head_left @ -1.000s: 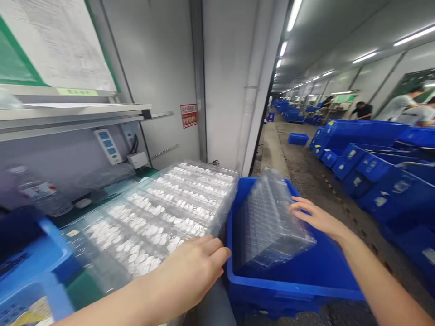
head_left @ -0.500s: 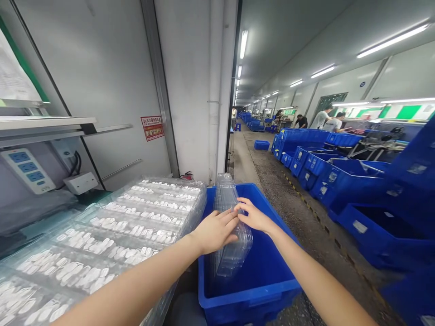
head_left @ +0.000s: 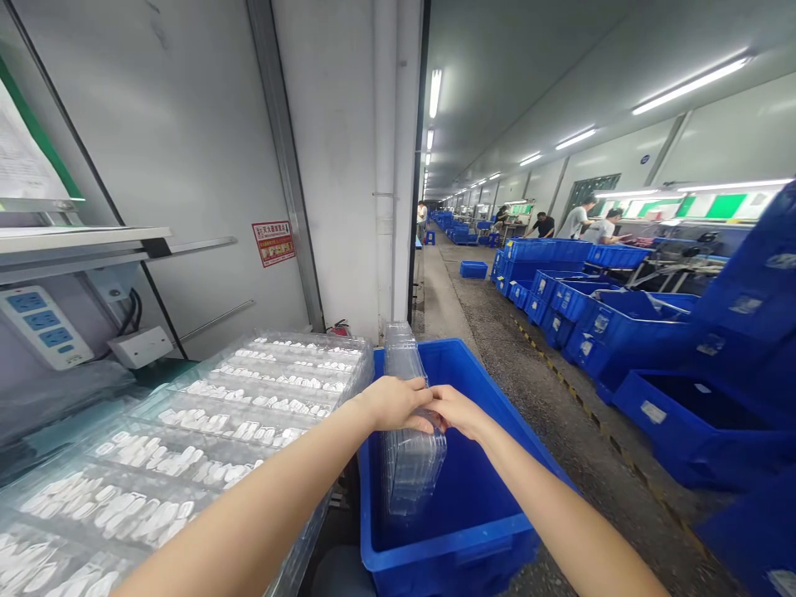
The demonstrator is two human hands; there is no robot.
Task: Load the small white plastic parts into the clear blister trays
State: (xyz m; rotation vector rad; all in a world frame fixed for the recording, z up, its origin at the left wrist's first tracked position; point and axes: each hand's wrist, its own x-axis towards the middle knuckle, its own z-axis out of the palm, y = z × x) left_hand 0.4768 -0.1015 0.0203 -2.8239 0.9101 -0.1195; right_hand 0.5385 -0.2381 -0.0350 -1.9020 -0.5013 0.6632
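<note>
The left hand and the right hand are closed narrowly around a stack of clear plastic blister trays, their fingers nearly meeting at its front; the left hand comes in from the side of the filled trays, the right from the aisle side, and both lie about equally close to the stack; it stands on edge inside a blue plastic crate, its long axis nearly upright, tilted slightly toward the far rim; its top rises past the hands and above that rim; whether its lower end touches the crate floor is hard to tell. Just left of the crate lie clear trays of silvery-white parts; a power strip is mounted on the wall; down the aisle stand rows of blue crates, with a person working beyond them.
</note>
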